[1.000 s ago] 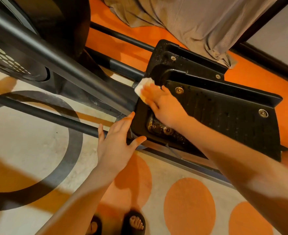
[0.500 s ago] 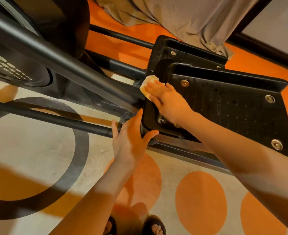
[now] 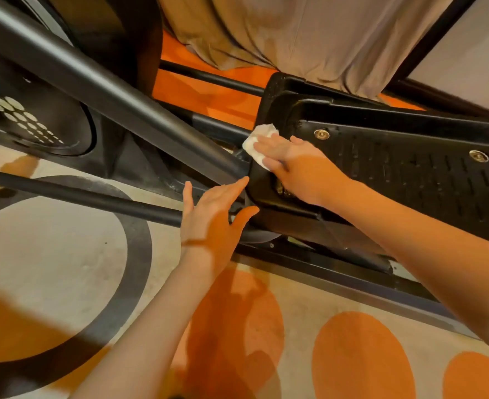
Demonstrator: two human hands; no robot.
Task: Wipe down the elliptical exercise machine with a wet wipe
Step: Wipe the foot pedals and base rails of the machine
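Right hand [image 3: 298,165] fingers flat, pressing the wet wipe [image 3: 257,142] onto the front lip of the elliptical's foot pedal [image 3: 410,165]. Left hand [image 3: 211,217] spread, holding nothing, bracing the pedal's near corner. Wipe looks limp and bunches easily: pin under flat fingers. Pedal probably swings; steady its edge.

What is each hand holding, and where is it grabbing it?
The right hand presses flat fingers on the white wet wipe, against the front edge of the black pedal. The left hand is open, gripping nothing, by the pedal's front corner.
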